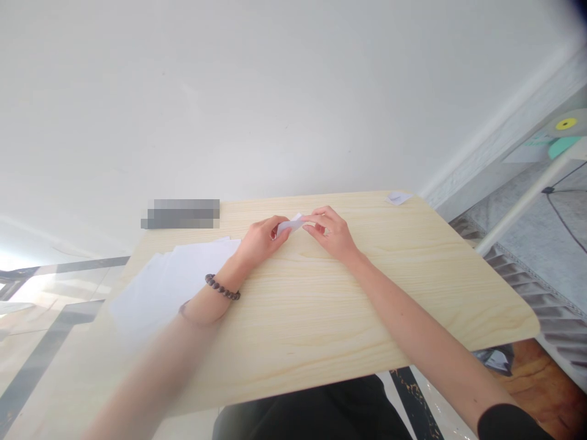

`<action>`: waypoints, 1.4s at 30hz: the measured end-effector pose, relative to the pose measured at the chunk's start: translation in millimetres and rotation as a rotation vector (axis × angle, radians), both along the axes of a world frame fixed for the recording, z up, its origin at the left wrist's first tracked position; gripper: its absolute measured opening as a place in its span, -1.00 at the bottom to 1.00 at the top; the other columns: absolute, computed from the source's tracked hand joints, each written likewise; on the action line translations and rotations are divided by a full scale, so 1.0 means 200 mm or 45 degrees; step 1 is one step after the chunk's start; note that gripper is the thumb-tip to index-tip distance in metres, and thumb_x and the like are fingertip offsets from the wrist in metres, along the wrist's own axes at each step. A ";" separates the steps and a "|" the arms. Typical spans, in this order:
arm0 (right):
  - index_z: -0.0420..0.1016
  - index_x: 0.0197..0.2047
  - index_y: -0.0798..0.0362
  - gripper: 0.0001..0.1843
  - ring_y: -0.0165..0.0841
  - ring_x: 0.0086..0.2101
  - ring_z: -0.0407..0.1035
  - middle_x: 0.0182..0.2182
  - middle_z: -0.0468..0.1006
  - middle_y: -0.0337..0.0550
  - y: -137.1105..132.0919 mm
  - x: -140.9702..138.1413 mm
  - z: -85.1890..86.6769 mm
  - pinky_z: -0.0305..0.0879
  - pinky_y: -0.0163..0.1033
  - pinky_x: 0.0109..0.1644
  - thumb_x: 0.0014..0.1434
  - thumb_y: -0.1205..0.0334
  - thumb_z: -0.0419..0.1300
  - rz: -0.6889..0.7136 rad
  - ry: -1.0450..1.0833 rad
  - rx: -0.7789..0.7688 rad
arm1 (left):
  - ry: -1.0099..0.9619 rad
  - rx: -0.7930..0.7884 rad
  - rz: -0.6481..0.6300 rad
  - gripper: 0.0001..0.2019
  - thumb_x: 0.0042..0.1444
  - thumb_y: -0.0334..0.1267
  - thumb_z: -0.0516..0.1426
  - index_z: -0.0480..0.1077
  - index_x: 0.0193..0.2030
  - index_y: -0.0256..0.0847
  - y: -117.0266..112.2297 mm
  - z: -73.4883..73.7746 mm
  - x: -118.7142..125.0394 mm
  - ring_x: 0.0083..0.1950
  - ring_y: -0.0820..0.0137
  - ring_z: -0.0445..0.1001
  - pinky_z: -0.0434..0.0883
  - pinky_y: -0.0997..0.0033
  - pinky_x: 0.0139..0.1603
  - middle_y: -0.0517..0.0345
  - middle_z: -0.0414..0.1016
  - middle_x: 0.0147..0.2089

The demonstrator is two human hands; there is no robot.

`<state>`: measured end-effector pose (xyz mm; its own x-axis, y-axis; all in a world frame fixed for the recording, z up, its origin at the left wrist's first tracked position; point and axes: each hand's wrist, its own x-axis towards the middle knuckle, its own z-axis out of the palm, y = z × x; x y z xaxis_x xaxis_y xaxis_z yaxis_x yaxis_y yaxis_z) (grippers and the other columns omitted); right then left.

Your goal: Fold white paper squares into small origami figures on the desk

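Note:
Between my two hands is a small folded piece of white paper [290, 227], held just over the middle of the wooden table. My left hand [262, 240], with a dark beaded bracelet on its wrist, grips the paper's left end between thumb and fingers. At the other end, my right hand [331, 232] pinches the paper's tip with thumb and forefinger. Loose white sheets [183, 275] lie fanned out on the table, partly under my left forearm.
The light wooden table [312, 336] stands against a white wall [284, 104]. A small folded white paper [398, 198] lies at its far right corner. A blurred-out dark patch covers the far left corner. To the right stands a pale pole [518, 205].

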<state>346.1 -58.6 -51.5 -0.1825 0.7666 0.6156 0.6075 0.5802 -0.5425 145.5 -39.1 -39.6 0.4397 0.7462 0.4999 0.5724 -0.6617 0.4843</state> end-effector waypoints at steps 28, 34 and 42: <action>0.50 -0.24 -0.06 -0.79 -0.48 -0.44 0.28 -0.18 0.32 -0.15 0.00 0.00 -0.01 0.30 -0.26 -0.36 0.15 0.18 0.05 0.084 -0.028 -0.058 | 0.207 0.320 -0.230 -0.74 0.20 -0.21 -0.06 0.39 -0.11 -0.18 0.02 0.00 -0.02 -0.35 0.45 0.42 0.28 0.49 -0.38 0.09 0.48 -0.35; 0.50 -0.23 -0.08 -0.78 -0.46 -0.41 0.29 -0.17 0.32 -0.15 -0.01 0.00 0.00 0.30 -0.26 -0.32 0.16 0.19 0.03 0.098 -0.083 -0.047 | 0.205 0.337 -0.218 -0.77 0.19 -0.23 -0.03 0.41 -0.15 -0.18 0.02 0.00 -0.02 -0.35 0.45 0.42 0.28 0.49 -0.38 0.10 0.49 -0.35; 0.51 -0.31 -0.09 -0.81 -0.42 -0.35 0.29 -0.21 0.34 -0.17 -0.01 -0.01 0.00 0.28 -0.26 -0.30 0.15 0.18 0.06 0.056 -0.158 -0.012 | 0.234 0.369 -0.202 -0.78 0.20 -0.25 -0.04 0.41 -0.17 -0.17 0.02 0.00 -0.02 -0.39 0.46 0.41 0.26 0.49 -0.39 0.12 0.49 -0.39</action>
